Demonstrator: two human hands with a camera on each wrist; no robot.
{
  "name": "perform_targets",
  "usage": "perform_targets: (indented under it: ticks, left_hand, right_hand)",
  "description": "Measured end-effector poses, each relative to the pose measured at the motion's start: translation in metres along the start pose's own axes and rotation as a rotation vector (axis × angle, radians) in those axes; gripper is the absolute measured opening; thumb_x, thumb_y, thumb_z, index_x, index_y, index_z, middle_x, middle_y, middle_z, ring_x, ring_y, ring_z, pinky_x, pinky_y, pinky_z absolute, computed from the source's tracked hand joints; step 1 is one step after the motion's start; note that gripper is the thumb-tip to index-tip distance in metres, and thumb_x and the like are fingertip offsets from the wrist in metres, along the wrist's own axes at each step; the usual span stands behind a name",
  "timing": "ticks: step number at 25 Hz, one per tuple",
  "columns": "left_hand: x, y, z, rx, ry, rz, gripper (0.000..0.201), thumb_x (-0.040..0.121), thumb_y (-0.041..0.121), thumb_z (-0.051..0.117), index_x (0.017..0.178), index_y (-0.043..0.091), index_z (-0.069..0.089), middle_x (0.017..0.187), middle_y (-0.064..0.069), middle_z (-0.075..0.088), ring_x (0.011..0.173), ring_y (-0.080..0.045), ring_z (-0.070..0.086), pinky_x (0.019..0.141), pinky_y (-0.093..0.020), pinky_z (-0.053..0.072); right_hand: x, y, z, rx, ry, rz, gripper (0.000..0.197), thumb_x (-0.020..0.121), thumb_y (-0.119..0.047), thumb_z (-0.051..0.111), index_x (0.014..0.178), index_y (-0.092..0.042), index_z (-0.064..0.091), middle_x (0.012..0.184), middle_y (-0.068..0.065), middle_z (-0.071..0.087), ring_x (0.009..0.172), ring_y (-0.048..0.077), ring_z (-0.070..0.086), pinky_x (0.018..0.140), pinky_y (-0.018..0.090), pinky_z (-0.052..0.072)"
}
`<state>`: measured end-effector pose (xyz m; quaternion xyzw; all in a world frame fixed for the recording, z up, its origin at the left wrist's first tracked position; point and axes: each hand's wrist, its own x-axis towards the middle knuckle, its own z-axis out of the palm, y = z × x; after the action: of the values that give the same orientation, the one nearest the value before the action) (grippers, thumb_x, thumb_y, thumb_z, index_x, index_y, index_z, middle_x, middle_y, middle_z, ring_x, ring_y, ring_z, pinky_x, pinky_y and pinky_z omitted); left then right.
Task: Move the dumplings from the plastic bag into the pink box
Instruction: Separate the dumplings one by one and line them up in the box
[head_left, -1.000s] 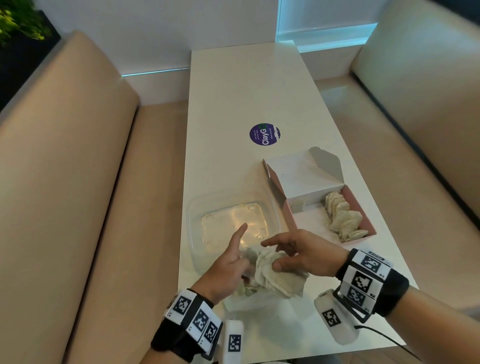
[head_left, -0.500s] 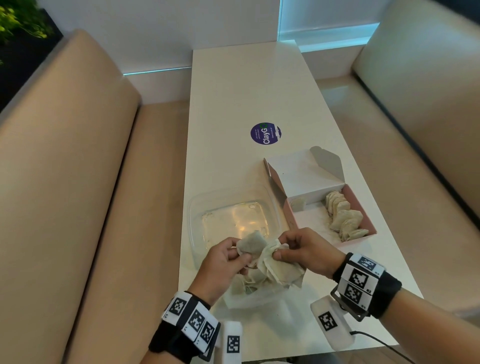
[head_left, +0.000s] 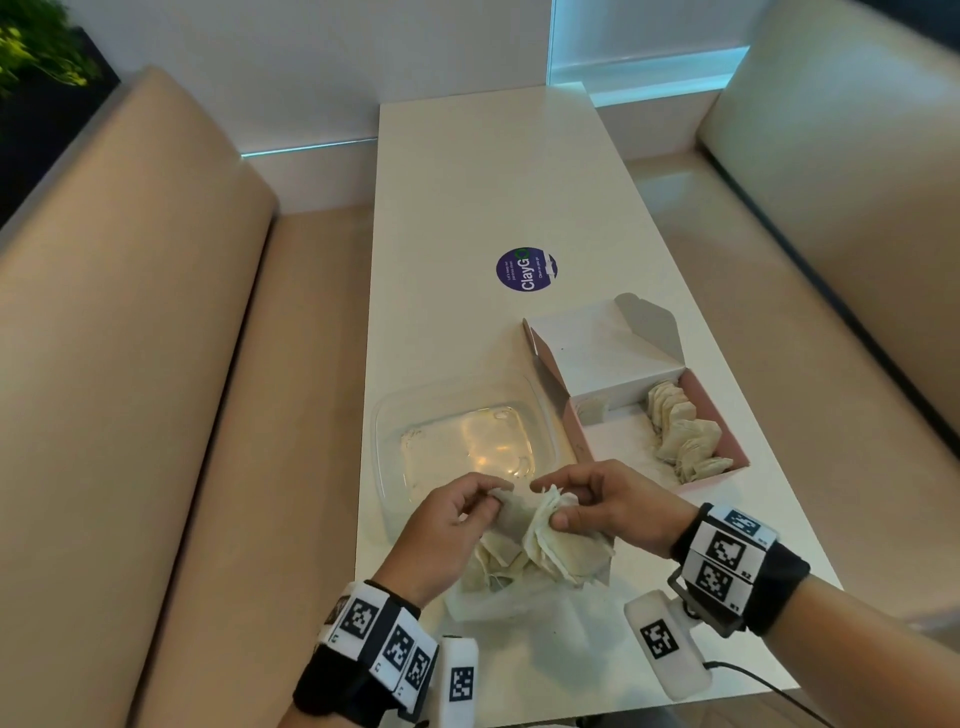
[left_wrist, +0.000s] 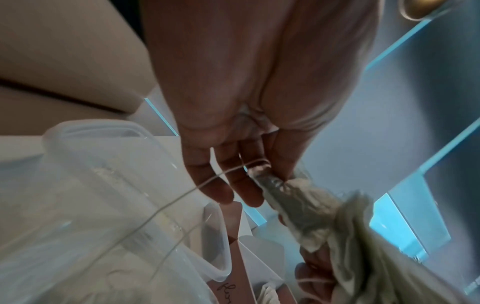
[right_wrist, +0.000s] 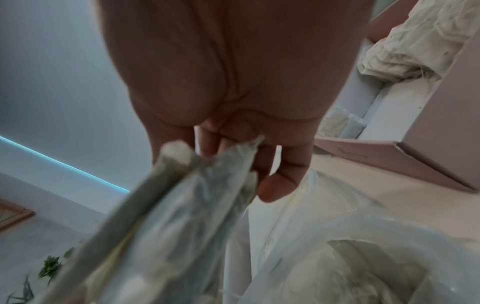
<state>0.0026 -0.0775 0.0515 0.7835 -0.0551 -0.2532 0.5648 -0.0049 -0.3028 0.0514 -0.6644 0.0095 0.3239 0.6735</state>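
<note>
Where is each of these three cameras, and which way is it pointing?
Head: worn on the head, looking forward and down at the table; shows both forearms, left hand and right hand.
Left wrist: on the left wrist, looking along the palm to the fingers pinching a dumpling.
Right wrist: on the right wrist, looking along the palm; fingers grip dumplings.
Shared: all three show the pink box.
</note>
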Motion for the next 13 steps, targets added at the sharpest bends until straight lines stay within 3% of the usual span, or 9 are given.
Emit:
perform_targets:
  ticks: [2, 4, 6, 9, 11, 13]
  left_hand:
    - [0.001, 0.003, 0.003, 0.065, 0.052, 0.027, 0.014, 0.092, 0.018, 0.058, 0.098, 0.030, 0.061, 0.077, 0.010, 0.068, 0.076, -0.005, 0.063, 0.074, -0.024, 0.050]
    - [0.003, 0.003, 0.002, 0.131, 0.159, 0.033, 0.005, 0.092, 0.022, 0.059, 0.089, 0.026, 0.059, 0.076, 0.005, 0.069, 0.072, -0.012, 0.063, 0.069, -0.027, 0.050]
    - [0.006, 0.001, -0.001, 0.153, 0.218, 0.025, 0.007, 0.091, 0.023, 0.059, 0.085, 0.026, 0.060, 0.079, 0.004, 0.070, 0.076, -0.014, 0.064, 0.071, -0.031, 0.052]
    - [0.009, 0.001, -0.002, 0.140, 0.202, 0.008, 0.010, 0.091, 0.022, 0.061, 0.081, 0.026, 0.064, 0.079, 0.008, 0.070, 0.074, -0.003, 0.063, 0.073, -0.027, 0.052]
    - [0.011, 0.005, 0.003, 0.129, 0.137, 0.012, 0.010, 0.090, 0.022, 0.062, 0.081, 0.024, 0.065, 0.075, 0.006, 0.071, 0.069, -0.003, 0.062, 0.072, -0.027, 0.051]
    - [0.012, 0.008, 0.009, 0.107, 0.059, 0.023, 0.008, 0.089, 0.022, 0.063, 0.081, 0.023, 0.066, 0.075, 0.004, 0.071, 0.068, -0.007, 0.063, 0.072, -0.031, 0.052]
  right_hand:
    - [0.002, -0.002, 0.004, -0.072, 0.036, -0.010, 0.020, 0.079, -0.012, 0.072, 0.098, -0.011, 0.067, 0.078, -0.003, 0.071, 0.076, 0.010, 0.064, 0.072, 0.025, 0.051]
    - [0.005, -0.001, 0.003, -0.223, 0.153, -0.040, 0.034, 0.064, -0.042, 0.079, 0.081, -0.013, 0.069, 0.075, 0.012, 0.063, 0.072, 0.020, 0.056, 0.070, 0.040, 0.048]
    - [0.005, 0.000, 0.000, -0.331, 0.194, -0.056, 0.039, 0.062, -0.049, 0.076, 0.080, -0.016, 0.069, 0.079, 0.023, 0.064, 0.071, 0.023, 0.056, 0.069, 0.047, 0.050]
    - [-0.003, -0.010, 0.004, -0.424, 0.091, -0.084, 0.011, 0.074, -0.030, 0.076, 0.079, -0.022, 0.070, 0.083, 0.008, 0.071, 0.072, 0.016, 0.061, 0.071, 0.035, 0.053]
    - [-0.004, -0.012, 0.010, -0.521, 0.079, -0.130, 0.012, 0.075, -0.020, 0.076, 0.076, -0.028, 0.067, 0.080, -0.002, 0.066, 0.072, 0.009, 0.056, 0.068, 0.020, 0.048]
    - [-0.001, -0.009, 0.014, -0.587, 0.165, -0.196, 0.014, 0.073, -0.016, 0.077, 0.075, -0.025, 0.066, 0.082, -0.008, 0.058, 0.073, 0.009, 0.053, 0.066, 0.012, 0.041]
